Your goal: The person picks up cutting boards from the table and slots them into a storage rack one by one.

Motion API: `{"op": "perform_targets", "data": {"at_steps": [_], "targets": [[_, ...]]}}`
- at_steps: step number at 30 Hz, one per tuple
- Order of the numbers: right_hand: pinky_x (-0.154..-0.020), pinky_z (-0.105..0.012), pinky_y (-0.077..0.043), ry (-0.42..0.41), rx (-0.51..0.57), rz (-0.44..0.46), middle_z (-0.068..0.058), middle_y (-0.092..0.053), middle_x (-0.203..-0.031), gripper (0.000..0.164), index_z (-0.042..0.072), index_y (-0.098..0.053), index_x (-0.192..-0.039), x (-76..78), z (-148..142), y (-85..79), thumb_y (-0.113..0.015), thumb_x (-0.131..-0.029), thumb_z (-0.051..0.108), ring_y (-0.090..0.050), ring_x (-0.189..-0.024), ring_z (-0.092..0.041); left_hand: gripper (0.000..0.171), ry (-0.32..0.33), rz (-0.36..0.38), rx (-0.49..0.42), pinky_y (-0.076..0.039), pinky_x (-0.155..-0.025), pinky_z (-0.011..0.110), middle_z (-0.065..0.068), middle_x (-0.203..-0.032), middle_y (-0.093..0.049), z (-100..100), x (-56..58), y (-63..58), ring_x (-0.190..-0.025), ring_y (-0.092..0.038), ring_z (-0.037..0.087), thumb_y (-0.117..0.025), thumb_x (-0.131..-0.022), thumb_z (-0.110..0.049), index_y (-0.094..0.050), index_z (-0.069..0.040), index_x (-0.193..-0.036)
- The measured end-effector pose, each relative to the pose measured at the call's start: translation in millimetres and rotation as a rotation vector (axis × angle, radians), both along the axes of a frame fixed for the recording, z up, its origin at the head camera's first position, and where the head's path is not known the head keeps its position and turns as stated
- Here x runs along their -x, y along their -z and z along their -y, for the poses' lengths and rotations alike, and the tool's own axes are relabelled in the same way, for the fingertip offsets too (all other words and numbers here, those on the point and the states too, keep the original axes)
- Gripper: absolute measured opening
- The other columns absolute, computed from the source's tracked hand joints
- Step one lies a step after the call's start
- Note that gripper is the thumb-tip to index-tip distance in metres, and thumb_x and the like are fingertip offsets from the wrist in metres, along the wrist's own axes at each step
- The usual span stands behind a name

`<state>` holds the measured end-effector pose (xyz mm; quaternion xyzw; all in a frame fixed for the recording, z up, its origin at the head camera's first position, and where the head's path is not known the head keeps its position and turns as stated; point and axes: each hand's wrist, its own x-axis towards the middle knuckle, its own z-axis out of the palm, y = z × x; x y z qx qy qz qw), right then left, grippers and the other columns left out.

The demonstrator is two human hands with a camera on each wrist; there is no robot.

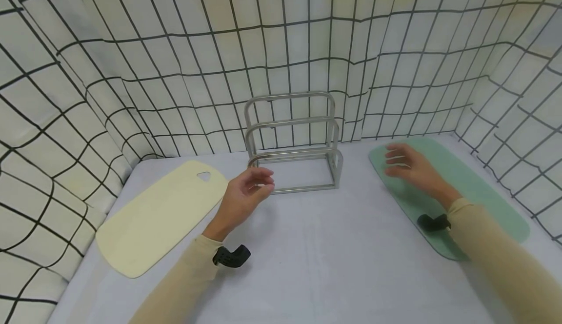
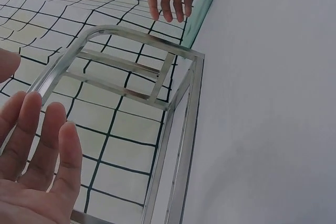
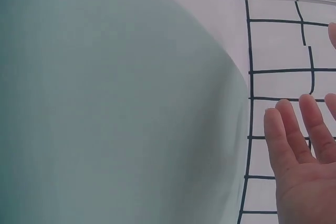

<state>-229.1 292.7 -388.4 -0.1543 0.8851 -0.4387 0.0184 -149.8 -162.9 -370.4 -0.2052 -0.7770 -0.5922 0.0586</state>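
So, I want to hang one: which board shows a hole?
The cream board, left of the metal rack; the green board, partly hidden, shows none.

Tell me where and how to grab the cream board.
Take the cream board by its far end, at the cutout, probably coming from the right, where the left hand already is. The board lies flat, so its thin edge offers little to pinch; a fingertip could likely catch the cutout and tilt it up.

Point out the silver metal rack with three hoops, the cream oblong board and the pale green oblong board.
Silver metal rack (image 1: 294, 121), head view: middle hoop's top bar.
Cream oblong board (image 1: 160, 221), head view: middle of its flat face.
Pale green oblong board (image 3: 121, 103), right wrist view: flat face.
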Motion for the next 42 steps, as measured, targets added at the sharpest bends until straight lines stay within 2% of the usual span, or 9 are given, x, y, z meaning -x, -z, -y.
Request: {"op": "perform_targets", "data": {"at_steps": [9,14,16,22,25,30,33,37,42], "targets": [[-0.101,-0.02,-0.047,0.008,-0.009,-0.011,-0.019,-0.054,-0.148,0.069,0.008,-0.039,-0.154,-1.9,-4,-0.5,-0.072,-0.098,0.029,-0.054,-0.137,-0.039,0.031,0.034,0.003,0.054,-0.055,-0.099,0.016,0.015,-0.117,-0.069,-10,-0.7,2.0,-0.108,-0.064,0.005,-0.068,-0.098,-0.011,-0.063,-0.007,-0.128],[-0.105,-0.034,-0.049,0.018,-0.026,-0.01,-0.019,-0.054,-0.148,0.068,0.008,-0.038,-0.154,-2.4,-6,-0.4,-0.071,-0.098,0.029,-0.054,-0.137,-0.039,0.03,0.057,-0.004,0.069,-0.057,-0.098,0.02,0.015,-0.116,-0.069,-17,-1.1,3.8,-0.106,-0.065,0.007,-0.068,-0.098,-0.011,-0.064,-0.007,-0.127],[-0.105,-0.035,-0.049,0.021,-0.027,-0.011,-0.019,-0.054,-0.148,0.068,0.008,-0.038,-0.154,-2.2,-8,0.2,-0.071,-0.098,0.028,-0.054,-0.137,-0.039,0.03,0.06,-0.004,0.077,-0.057,-0.098,0.021,0.015,-0.115,-0.07,-19,-1.0,4.0,-0.106,-0.066,0.009,-0.068,-0.098,-0.012,-0.065,-0.007,-0.127],[-0.096,-0.014,-0.046,0.022,-0.02,-0.019,-0.019,-0.053,-0.148,0.068,0.009,-0.039,-0.155,-1.5,-12,3.1,-0.071,-0.098,0.027,-0.055,-0.135,-0.039,0.028,0.032,0.013,0.136,-0.058,-0.097,0.024,0.014,-0.119,-0.07,-26,-0.9,5.7,-0.109,-0.067,0.017,-0.067,-0.1,-0.017,-0.066,-0.008,-0.127],[-0.1,-0.02,-0.048,0.028,-0.025,-0.019,-0.019,-0.053,-0.148,0.068,0.009,-0.038,-0.155,-1.8,-14,3.7,-0.071,-0.098,0.027,-0.055,-0.136,-0.039,0.028,0.02,0.024,0.159,-0.058,-0.096,0.025,0.014,-0.12,-0.071,-28,-0.9,6.8,-0.11,-0.067,0.02,-0.066,-0.1,-0.018,-0.066,-0.008,-0.126],[-0.11,-0.054,-0.047,0.037,-0.04,-0.016,-0.021,-0.053,-0.149,0.069,0.008,-0.038,-0.155,-1.9,-17,3.7,-0.071,-0.098,0.029,-0.053,-0.137,-0.041,0.026,0.02,0.034,0.175,-0.058,-0.096,0.028,0.01,-0.117,-0.071,-32,-1.6,7.2,-0.108,-0.067,0.021,-0.065,-0.101,-0.02,-0.067,-0.01,-0.125],[-0.111,-0.052,-0.047,0.045,-0.045,-0.012,-0.019,-0.053,-0.149,0.069,0.009,-0.038,-0.155,-1.4,-20,4.7,-0.071,-0.099,0.03,-0.053,-0.137,-0.039,0.027,0.021,0.048,0.178,-0.059,-0.098,0.033,0.011,-0.119,-0.071,-34,-2.0,6.7,-0.11,-0.067,0.021,-0.065,-0.101,-0.021,-0.067,-0.011,-0.125],[-0.108,-0.034,-0.048,0.074,-0.051,-0.002,-0.013,-0.053,-0.149,0.068,0.013,-0.039,-0.155,0.1,-24,7.1,-0.071,-0.099,0.032,-0.054,-0.137,-0.033,0.028,0.027,0.079,0.179,-0.057,-0.101,0.04,0.01,-0.122,-0.071,-38,-1.4,6.5,-0.114,-0.066,0.021,-0.066,-0.101,-0.023,-0.067,-0.014,-0.127],[-0.112,-0.046,-0.047,0.081,-0.049,0.004,-0.014,-0.052,-0.151,0.069,0.013,-0.038,-0.157,0.7,-27,8.2,-0.07,-0.099,0.032,-0.053,-0.138,-0.034,0.028,0.046,0.12,0.175,-0.057,-0.102,0.042,0.008,-0.121,-0.071,-45,0.0,7.1,-0.115,-0.067,0.022,-0.065,-0.101,-0.025,-0.066,-0.015,-0.127]]}}
